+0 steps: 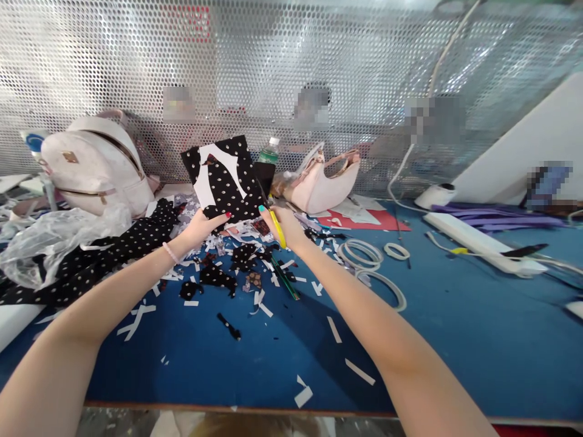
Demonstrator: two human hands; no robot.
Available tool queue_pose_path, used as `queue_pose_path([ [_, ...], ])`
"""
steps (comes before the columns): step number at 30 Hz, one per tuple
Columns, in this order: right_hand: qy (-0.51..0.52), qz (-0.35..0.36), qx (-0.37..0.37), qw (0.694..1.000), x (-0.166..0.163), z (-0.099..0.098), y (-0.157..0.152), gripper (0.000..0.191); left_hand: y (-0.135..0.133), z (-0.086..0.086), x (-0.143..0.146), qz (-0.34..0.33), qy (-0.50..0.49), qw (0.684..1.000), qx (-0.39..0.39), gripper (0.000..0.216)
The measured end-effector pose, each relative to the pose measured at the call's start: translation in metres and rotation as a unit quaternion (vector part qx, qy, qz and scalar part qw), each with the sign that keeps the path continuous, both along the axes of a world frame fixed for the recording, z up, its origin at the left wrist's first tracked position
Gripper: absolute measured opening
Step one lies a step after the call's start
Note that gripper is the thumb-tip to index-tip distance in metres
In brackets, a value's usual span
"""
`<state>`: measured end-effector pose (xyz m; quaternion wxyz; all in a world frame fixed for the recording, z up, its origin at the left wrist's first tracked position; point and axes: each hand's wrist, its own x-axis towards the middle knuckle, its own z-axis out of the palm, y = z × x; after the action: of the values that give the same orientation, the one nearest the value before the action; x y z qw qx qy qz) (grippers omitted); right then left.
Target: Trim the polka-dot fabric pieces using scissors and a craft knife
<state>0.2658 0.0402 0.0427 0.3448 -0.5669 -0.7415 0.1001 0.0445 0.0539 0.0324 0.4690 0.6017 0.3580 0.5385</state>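
My left hand [204,226] is closed on the lower edge of a black polka-dot fabric piece [228,182], its thumb on the front. White paper-like shapes [222,156] lie on that fabric, which is held up above the table. In my right hand [288,226] is a pair of scissors with yellow handles [277,229]. The dark blades point up along the fabric's right edge; whether they are parted I cannot tell. Beneath both hands lie black dotted fabric scraps [218,279] and many white paper strips.
A pale backpack [100,164] and clear plastic bag [68,237] stand left, near more dotted fabric [122,243]. Behind are a green-labelled bottle [269,150] and a pale handbag [325,182]. White rolled strips [362,255], a power strip [483,243] and purple strips [501,217] lie right.
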Motion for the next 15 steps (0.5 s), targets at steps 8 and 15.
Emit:
queue_pose_path([
  [8,0.001,-0.012,0.010,1.000,-0.0018,-0.0020,0.0001,0.055,-0.0032,0.0048,-0.0028,0.004,0.064,0.998,0.018,0.042],
  [15,0.038,-0.008,0.017,0.999,-0.0020,-0.0055,0.0020,0.059,-0.0042,0.0053,-0.0035,0.012,0.113,0.993,0.029,0.043],
])
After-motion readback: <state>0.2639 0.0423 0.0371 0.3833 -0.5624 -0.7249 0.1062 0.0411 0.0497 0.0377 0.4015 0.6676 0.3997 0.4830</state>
